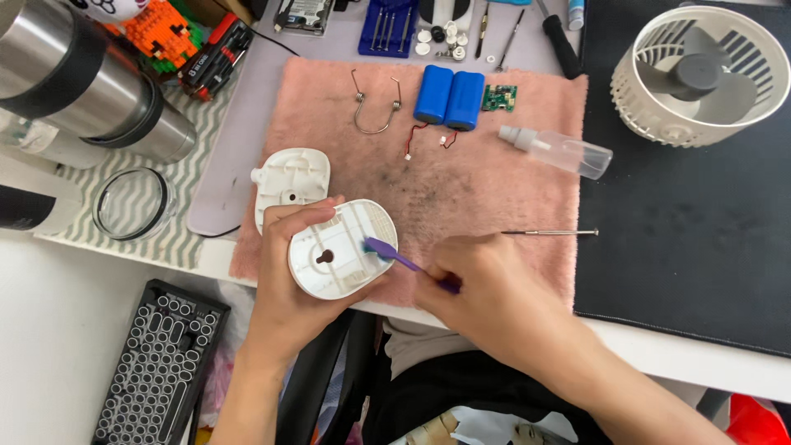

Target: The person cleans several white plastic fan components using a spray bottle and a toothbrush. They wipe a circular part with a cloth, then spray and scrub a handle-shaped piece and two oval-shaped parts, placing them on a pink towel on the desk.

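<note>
My left hand (284, 284) holds a white oval plastic shell (342, 247), its ribbed inside turned up. My right hand (486, 292) grips a purple brush (404, 262) whose head rests inside the shell near its right edge. A second white shell part (290, 180) lies on the pink towel (470, 185) just behind the left hand.
On the towel lie a bent wire spring (375, 105), two blue battery cells (449, 96), a small green circuit board (499, 97), a clear spray bottle (560, 150) and a thin screwdriver (550, 232). A white fan cage (700, 74) sits on the black mat. Steel tumbler (82, 82), keyboard (161, 363) at left.
</note>
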